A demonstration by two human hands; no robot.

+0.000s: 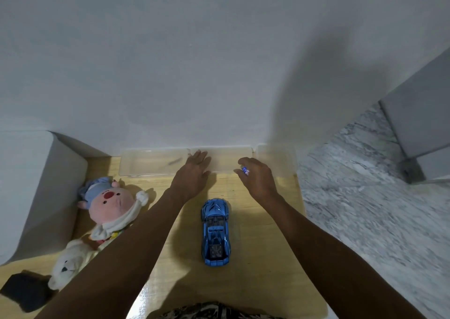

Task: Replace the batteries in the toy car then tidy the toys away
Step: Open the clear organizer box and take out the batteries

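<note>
One toy car (215,231), two plush toys (110,204)

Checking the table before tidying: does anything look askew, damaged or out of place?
Nothing looks damaged or spilled. The blue toy car stands upright on the wooden table; the pink plush and white bear lie toppled at its left edge.

White wall (170,62) behind a wooden table (255,257). Grey cushion (31,184) at left, marble floor (377,209) at right. Black object (24,292) on table's near-left corner.
</note>
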